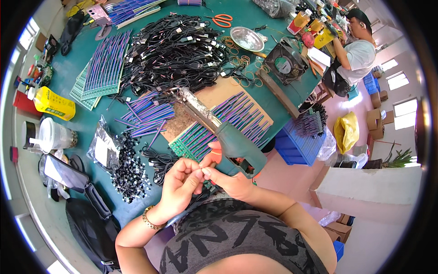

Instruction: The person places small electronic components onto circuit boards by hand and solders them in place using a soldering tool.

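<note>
My left hand and my right hand meet fingertip to fingertip near my chest. Both are closed in a pinch, and whatever lies between them is too small or hidden to name. Something orange sits on or against a finger of my right hand. Just beyond the hands lies a dark green heat gun with a metal nozzle pointing away from me. Under and beside it, a panel of narrow purple and green circuit board strips rests on a brown board.
A big heap of black cables fills the table's far middle. Small black connectors, loose strips and a yellow bottle are on the left. A black fan stands right; another person works beyond it.
</note>
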Tool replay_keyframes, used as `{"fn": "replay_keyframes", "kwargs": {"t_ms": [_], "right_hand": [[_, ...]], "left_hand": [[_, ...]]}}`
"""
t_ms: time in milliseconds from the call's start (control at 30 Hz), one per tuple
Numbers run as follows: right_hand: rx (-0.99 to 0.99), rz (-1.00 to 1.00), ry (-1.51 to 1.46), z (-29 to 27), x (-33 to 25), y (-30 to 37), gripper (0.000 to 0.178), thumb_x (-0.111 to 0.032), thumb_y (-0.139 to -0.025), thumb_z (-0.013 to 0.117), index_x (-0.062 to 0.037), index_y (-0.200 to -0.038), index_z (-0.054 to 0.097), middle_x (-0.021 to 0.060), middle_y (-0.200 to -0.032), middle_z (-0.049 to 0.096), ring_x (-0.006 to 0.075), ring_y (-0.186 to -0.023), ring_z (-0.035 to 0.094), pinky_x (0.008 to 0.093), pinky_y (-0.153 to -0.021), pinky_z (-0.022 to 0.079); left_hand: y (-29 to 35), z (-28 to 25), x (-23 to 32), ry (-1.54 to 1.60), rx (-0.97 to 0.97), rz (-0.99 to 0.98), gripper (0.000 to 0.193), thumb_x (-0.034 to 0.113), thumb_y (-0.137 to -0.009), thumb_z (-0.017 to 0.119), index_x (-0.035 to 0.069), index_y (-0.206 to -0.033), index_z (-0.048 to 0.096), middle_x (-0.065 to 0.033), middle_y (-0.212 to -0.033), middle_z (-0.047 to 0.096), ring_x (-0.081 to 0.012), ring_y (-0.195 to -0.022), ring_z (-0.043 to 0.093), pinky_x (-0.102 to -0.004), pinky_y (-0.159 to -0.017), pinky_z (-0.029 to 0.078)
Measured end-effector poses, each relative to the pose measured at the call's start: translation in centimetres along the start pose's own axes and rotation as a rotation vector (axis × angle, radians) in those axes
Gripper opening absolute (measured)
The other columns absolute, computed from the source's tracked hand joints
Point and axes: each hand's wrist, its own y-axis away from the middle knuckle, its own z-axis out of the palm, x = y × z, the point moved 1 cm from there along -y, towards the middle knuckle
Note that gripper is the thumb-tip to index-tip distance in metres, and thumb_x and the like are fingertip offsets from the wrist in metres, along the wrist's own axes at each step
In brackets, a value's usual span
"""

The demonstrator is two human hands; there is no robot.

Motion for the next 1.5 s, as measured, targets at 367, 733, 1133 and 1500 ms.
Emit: {"fn": "replay_keyframes", "kwargs": {"t_ms": [367,733,1133,1500], "right_hand": [[0.087,0.022,0.143,0.5,0.9,-0.7,0.036,0.003,-0.092,0.058,-0.0024,-0.126,0.047,0.0062,-0.091,0.063,0.0069,-0.078,0.057,0.0231,-0.067,0.048],[0.049,0.097,0.195,-0.3,2.3,-0.5,0.009,-0.004,-0.093,0.059,-0.0008,-0.100,0.064,0.0034,-0.086,0.062,0.0075,-0.077,0.057,0.0239,-0.068,0.048],[0.065,-0.052,0.544,-0.9,2.0,0.7,0.010,-0.008,-0.088,0.066,-0.0041,-0.097,0.068,0.0044,-0.089,0.065,0.0155,-0.079,0.059,0.0306,-0.077,0.049],[0.100,-0.042,0.383,-0.9,3.3,1.0,0.051,0.007,-0.085,0.062,0.0012,-0.131,0.040,0.0077,-0.091,0.066,0.0115,-0.078,0.061,0.0262,-0.072,0.051]], "left_hand": [[0.0,-0.1,-1.0,-0.127,0.214,0.116,0.007,0.003,-0.092,0.062,-0.002,-0.092,0.057,-0.0069,-0.084,0.066,-0.0076,-0.068,0.059,-0.0203,-0.059,0.048],[0.2,-1.0,-2.4,-0.500,0.396,0.307,0.011,-0.001,-0.077,0.074,0.000,-0.074,0.064,-0.0037,-0.066,0.066,-0.0067,-0.058,0.060,-0.0220,-0.054,0.047],[0.3,-0.4,-2.5,-0.514,0.319,0.385,0.016,-0.006,-0.077,0.069,0.001,-0.069,0.057,-0.0047,-0.066,0.064,-0.0067,-0.058,0.058,-0.0219,-0.053,0.047],[0.7,0.0,-3.3,-0.364,0.339,0.313,0.014,-0.007,-0.081,0.067,0.000,-0.075,0.056,-0.0067,-0.070,0.065,-0.0083,-0.060,0.059,-0.0224,-0.055,0.048]]}}
